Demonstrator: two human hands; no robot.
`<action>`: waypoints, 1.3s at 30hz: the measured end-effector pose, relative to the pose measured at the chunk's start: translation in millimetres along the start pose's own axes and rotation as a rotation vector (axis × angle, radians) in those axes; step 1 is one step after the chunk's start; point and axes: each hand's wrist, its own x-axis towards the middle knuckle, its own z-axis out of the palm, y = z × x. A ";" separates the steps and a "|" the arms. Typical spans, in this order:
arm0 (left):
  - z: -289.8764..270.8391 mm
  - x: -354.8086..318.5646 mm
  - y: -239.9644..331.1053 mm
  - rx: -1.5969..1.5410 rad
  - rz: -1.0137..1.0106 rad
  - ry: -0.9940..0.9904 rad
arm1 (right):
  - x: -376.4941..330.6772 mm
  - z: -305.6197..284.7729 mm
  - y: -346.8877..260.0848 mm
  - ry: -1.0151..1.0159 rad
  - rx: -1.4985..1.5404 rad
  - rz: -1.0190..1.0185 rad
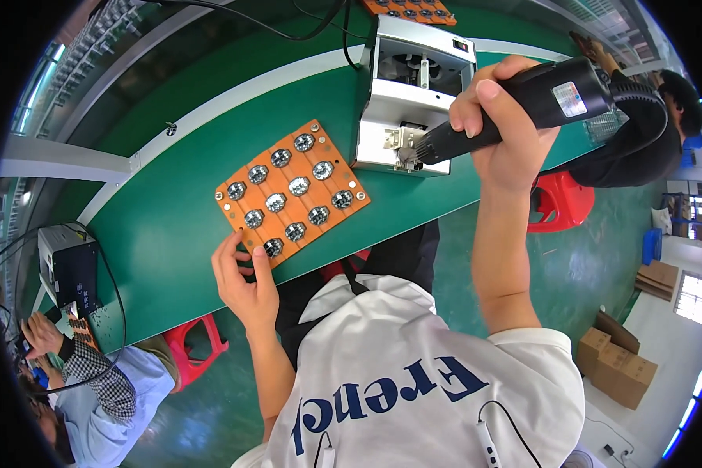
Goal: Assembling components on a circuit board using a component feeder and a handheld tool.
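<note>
My right hand [511, 129] is wrapped round a thick black electric screwdriver [538, 97], held tilted with its tip down to the left. The tip meets the metal outlet at the front of a white and grey screw feeder [374, 117]; the bit itself is hard to make out. To the left, an orange fixture board [292, 209] lies slanted on the table, carrying several round, shiny dark modules [299, 186] in rows. My left hand [246, 288] grips the board's near-left corner, its thumb by the near edge and its fingers along the left side.
The green table [156, 226] curves across the view. Another orange board [413, 9] lies beyond the feeder. Black cables hang overhead. People work at both ends, beside red stools [561, 203]. A black box-shaped device [69, 265] stands at far left; cardboard boxes [616, 363] are on the right.
</note>
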 end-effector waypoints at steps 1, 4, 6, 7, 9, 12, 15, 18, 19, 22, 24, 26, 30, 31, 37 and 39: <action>-0.3 -0.1 -0.1 -0.002 -0.009 0.000 | -0.3 1.1 0.0 -0.034 -0.017 -0.002; -2.3 0.2 -1.1 -0.004 -0.012 0.015 | 0.0 9.6 -4.6 -0.075 -0.012 0.101; -2.6 0.1 0.1 -0.032 -0.014 0.023 | -2.8 12.3 -5.4 -0.101 0.075 0.177; -2.8 0.8 0.6 -0.066 -0.010 0.024 | -3.9 12.9 -8.7 -0.140 0.151 0.155; -1.1 5.6 1.1 -0.089 0.005 0.048 | -0.3 13.7 -14.8 -0.177 0.311 0.122; -3.6 5.9 13.1 -0.105 -0.043 0.027 | -3.0 24.4 -16.5 -0.259 0.405 0.121; 0.6 4.8 26.1 0.027 0.163 -0.017 | -4.1 34.6 -8.3 -0.269 0.506 0.159; 3.6 7.8 42.7 0.144 0.292 -0.066 | -3.9 37.1 2.7 -0.302 0.490 0.148; 5.0 8.8 45.5 0.128 0.299 -0.115 | -5.8 42.7 3.3 -0.267 0.495 0.161; 9.0 12.5 54.2 0.217 0.406 -0.238 | -12.4 44.1 13.0 -0.364 0.314 0.085; 15.5 12.1 61.3 0.198 0.380 -0.266 | -19.9 48.6 17.2 -0.318 0.284 0.097; 16.9 15.5 70.0 0.231 0.422 -0.312 | -24.7 48.6 20.9 -0.322 0.228 0.114; 26.5 17.6 67.3 0.255 0.446 -0.321 | -30.2 49.1 28.2 -0.291 0.196 0.131; 27.6 17.8 66.8 0.255 0.446 -0.323 | -31.2 49.8 30.4 -0.289 0.195 0.132; 30.5 17.9 67.1 0.291 0.444 -0.340 | -33.5 51.1 41.7 -0.267 0.139 0.152; 30.8 17.6 67.0 0.292 0.443 -0.346 | -34.0 51.1 44.0 -0.268 0.148 0.148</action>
